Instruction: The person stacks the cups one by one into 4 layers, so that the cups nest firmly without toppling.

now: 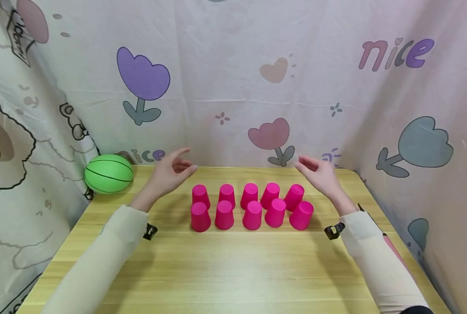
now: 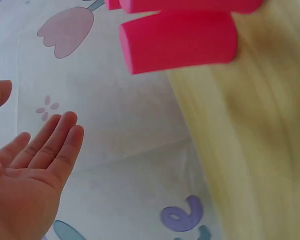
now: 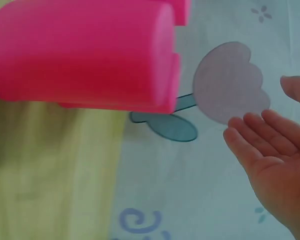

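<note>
Several pink cups [image 1: 252, 215] stand upside down in two rows across the middle of the wooden table. My left hand [image 1: 171, 171] hovers above the table to the left of the rows, its fingers relaxed and holding nothing. On the other side my right hand [image 1: 319, 173] is raised past the right end of the rows, palm turned inward, also holding nothing. The left wrist view shows a pink cup [image 2: 180, 42] beyond the left hand [image 2: 35, 175]. In the right wrist view a pink cup [image 3: 80, 55] lies close to the camera, apart from the right hand [image 3: 275, 160].
A green ball [image 1: 108, 174] with black lines sits at the table's back left corner. Behind the table [image 1: 225, 270] hangs a printed curtain [image 1: 218, 56], which also runs along the left and right sides. Something dark and pink lies partly hidden behind the right forearm.
</note>
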Action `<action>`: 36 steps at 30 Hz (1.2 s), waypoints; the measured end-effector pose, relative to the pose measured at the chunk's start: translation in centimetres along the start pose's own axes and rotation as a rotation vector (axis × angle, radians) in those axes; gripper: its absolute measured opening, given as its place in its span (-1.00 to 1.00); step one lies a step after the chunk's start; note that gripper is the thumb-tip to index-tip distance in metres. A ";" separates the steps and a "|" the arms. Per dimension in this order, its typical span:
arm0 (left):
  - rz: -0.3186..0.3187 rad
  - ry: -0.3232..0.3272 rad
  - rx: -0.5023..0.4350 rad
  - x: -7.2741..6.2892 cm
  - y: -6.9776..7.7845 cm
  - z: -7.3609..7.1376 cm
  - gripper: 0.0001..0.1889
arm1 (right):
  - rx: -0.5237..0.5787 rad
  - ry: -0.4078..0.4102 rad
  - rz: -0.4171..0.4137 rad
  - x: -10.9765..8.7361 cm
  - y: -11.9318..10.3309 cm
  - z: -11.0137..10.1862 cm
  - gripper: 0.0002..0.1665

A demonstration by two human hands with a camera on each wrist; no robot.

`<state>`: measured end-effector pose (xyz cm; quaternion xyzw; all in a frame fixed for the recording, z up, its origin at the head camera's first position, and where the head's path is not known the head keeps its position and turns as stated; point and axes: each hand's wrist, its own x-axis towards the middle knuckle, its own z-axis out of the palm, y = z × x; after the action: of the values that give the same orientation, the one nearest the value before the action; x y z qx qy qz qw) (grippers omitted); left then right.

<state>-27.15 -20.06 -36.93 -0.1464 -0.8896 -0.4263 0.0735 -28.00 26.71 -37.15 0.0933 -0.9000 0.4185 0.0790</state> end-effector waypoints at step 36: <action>-0.088 -0.185 -0.041 -2.7 -5.1 3.8 -0.43 | 0.066 -0.198 0.115 -2.5 5.2 1.8 -0.23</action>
<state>-26.25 -20.68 -43.79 -0.1475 -0.8893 -0.4318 -0.0309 -26.92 28.88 -42.62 0.0849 -0.8929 0.4406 -0.0376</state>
